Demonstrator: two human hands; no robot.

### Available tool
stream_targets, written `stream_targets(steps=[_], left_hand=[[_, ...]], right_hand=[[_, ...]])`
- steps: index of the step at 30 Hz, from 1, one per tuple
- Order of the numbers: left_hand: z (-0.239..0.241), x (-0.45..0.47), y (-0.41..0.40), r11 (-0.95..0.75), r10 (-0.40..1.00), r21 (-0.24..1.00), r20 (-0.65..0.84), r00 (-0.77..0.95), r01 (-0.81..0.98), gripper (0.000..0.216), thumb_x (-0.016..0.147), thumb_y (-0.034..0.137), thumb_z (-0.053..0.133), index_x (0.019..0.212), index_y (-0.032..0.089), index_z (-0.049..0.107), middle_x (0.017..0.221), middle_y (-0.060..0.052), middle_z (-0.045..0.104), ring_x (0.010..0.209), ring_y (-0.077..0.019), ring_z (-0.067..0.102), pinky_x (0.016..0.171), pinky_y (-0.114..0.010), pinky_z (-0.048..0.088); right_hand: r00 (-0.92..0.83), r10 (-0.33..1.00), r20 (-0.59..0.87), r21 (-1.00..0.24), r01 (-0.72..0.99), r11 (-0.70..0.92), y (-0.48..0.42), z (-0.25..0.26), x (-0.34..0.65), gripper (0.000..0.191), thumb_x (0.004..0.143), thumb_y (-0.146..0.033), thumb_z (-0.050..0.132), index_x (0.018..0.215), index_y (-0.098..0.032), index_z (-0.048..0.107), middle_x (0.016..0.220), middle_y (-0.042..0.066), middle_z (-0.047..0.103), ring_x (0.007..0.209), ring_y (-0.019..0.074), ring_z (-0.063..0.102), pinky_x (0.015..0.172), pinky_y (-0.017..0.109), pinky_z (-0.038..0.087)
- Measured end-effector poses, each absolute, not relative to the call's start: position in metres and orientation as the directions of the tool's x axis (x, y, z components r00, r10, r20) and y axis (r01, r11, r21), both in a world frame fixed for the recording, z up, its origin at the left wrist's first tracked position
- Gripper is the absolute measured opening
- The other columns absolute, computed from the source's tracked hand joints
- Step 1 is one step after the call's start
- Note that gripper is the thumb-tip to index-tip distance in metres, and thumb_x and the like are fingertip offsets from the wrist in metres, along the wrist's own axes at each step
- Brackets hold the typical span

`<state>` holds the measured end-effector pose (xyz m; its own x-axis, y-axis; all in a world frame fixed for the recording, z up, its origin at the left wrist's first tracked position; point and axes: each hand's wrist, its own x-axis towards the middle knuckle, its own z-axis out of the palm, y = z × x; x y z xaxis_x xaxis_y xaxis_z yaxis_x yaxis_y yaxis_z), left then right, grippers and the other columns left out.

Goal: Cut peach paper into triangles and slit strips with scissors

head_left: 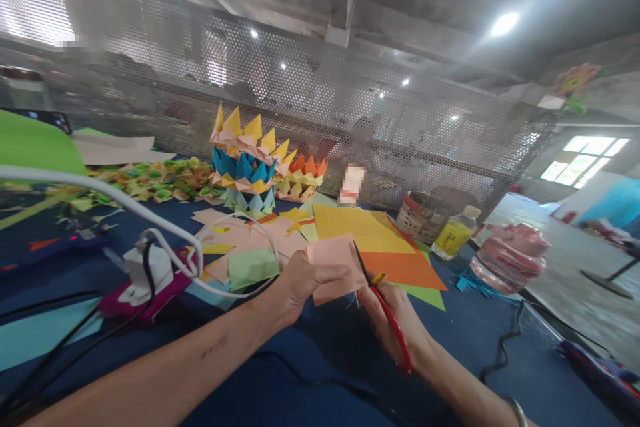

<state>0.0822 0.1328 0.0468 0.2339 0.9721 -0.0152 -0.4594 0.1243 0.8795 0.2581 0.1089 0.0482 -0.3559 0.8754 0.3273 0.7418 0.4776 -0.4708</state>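
My left hand point(300, 283) pinches a folded piece of pale pink paper point(333, 257), its thumb lying across the front. In my right hand point(395, 313) is a pair of scissors point(395, 330) with red handles. Their dark blades meet the paper's right edge. A small yellow stick-like tip point(379, 278) shows above the right hand; I cannot tell what it belongs to. Behind the hands lie yellow paper point(345, 227) and orange paper point(400, 267). Pink paper scraps point(255, 240) and a green piece point(253, 269) are left of them.
Folded-paper pointed rings point(245, 180) stand at the back, beside a heap of small folded pieces point(170, 180). A white cable point(150, 213) arches over a magenta power strip point(165, 293). Right are a yellow-labelled bottle point(453, 237), a pink container point(510, 257) and a glue gun point(600, 373).
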Motion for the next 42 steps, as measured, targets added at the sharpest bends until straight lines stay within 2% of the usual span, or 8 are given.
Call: stream_targets(steps=[5, 9, 17, 21, 26, 29, 34, 42], left_hand=[[0.0467, 0.0835, 0.1317, 0.108, 0.972, 0.872, 0.008, 0.234, -0.478, 0.049, 0.05, 0.021, 0.082, 0.096, 0.01, 0.071, 0.087, -0.011, 0.073, 0.08, -0.0262, 0.067, 0.07, -0.033, 0.052], [0.0469, 0.0839, 0.132, 0.116, 0.971, 0.866, 0.004, 0.239, -0.486, 0.047, 0.048, 0.02, 0.083, 0.092, 0.01, 0.071, 0.087, -0.012, 0.073, 0.081, -0.0272, 0.067, 0.07, -0.034, 0.052], [0.0459, 0.0843, 0.1309, 0.157, 0.963, 0.851, -0.02, 0.267, -0.502, 0.044, 0.049, 0.017, 0.082, 0.091, 0.009, 0.071, 0.083, -0.013, 0.073, 0.075, -0.025, 0.068, 0.072, -0.035, 0.053], [0.0454, 0.0845, 0.132, 0.155, 0.966, 0.862, -0.03, 0.257, -0.482, 0.037, 0.051, 0.018, 0.081, 0.086, 0.008, 0.071, 0.086, -0.013, 0.073, 0.076, -0.0247, 0.067, 0.073, -0.034, 0.053], [0.043, 0.0838, 0.1342, 0.125, 0.969, 0.867, -0.003, 0.247, -0.482, 0.047, 0.05, 0.02, 0.082, 0.094, 0.009, 0.071, 0.084, -0.013, 0.073, 0.076, -0.0258, 0.068, 0.07, -0.034, 0.053], [0.0413, 0.0842, 0.1338, 0.125, 0.964, 0.873, 0.005, 0.266, -0.471, 0.049, 0.052, 0.021, 0.081, 0.099, 0.01, 0.07, 0.088, -0.012, 0.073, 0.081, -0.0275, 0.067, 0.074, -0.036, 0.053], [0.0413, 0.0863, 0.1288, 0.148, 0.947, 0.872, 0.01, 0.321, -0.466, 0.052, 0.053, 0.022, 0.081, 0.103, 0.012, 0.069, 0.096, -0.013, 0.072, 0.09, -0.0292, 0.066, 0.081, -0.038, 0.051], [0.0401, 0.0889, 0.1274, 0.139, 0.935, 0.855, 0.054, 0.351, -0.5, 0.052, 0.055, 0.021, 0.08, 0.105, 0.012, 0.068, 0.095, -0.012, 0.072, 0.088, -0.0278, 0.066, 0.081, -0.038, 0.05]], right_hand=[[-0.354, 0.876, 0.328, -0.489, 0.73, 0.478, 0.1107, 0.0433, 0.2604, 0.041, 0.092, -0.044, 0.034, 0.059, -0.021, 0.036, 0.052, -0.004, 0.041, 0.046, 0.0092, 0.035, 0.045, 0.022, 0.027], [-0.359, 0.884, 0.3, -0.522, 0.713, 0.467, 0.1111, 0.0411, 0.2605, 0.042, 0.093, -0.044, 0.031, 0.057, -0.022, 0.034, 0.048, -0.005, 0.037, 0.044, 0.0096, 0.033, 0.044, 0.023, 0.025], [-0.321, 0.888, 0.328, -0.504, 0.736, 0.452, 0.112, 0.0395, 0.2571, 0.048, 0.092, -0.05, 0.029, 0.053, -0.022, 0.029, 0.048, -0.006, 0.028, 0.044, 0.009, 0.027, 0.043, 0.023, 0.022], [-0.299, 0.9, 0.316, -0.527, 0.734, 0.429, 0.1126, 0.0409, 0.2547, 0.049, 0.091, -0.052, 0.03, 0.052, -0.022, 0.03, 0.046, -0.005, 0.03, 0.043, 0.0093, 0.029, 0.042, 0.023, 0.022], [-0.347, 0.859, 0.376, -0.447, 0.744, 0.496, 0.1129, 0.0419, 0.2576, 0.044, 0.091, -0.045, 0.037, 0.054, -0.021, 0.032, 0.05, -0.005, 0.034, 0.045, 0.0085, 0.03, 0.045, 0.023, 0.025], [-0.365, 0.846, 0.389, -0.414, 0.751, 0.514, 0.1133, 0.041, 0.2606, 0.042, 0.092, -0.041, 0.035, 0.055, -0.021, 0.031, 0.051, -0.006, 0.033, 0.046, 0.0086, 0.03, 0.046, 0.023, 0.025], [-0.374, 0.854, 0.362, -0.424, 0.75, 0.508, 0.113, 0.042, 0.2622, 0.043, 0.093, -0.042, 0.032, 0.055, -0.022, 0.03, 0.049, -0.006, 0.032, 0.044, 0.0087, 0.029, 0.043, 0.022, 0.024], [-0.351, 0.874, 0.336, -0.462, 0.747, 0.477, 0.1126, 0.0435, 0.2611, 0.043, 0.091, -0.046, 0.036, 0.056, -0.022, 0.03, 0.05, -0.006, 0.028, 0.045, 0.0085, 0.026, 0.041, 0.022, 0.02]])
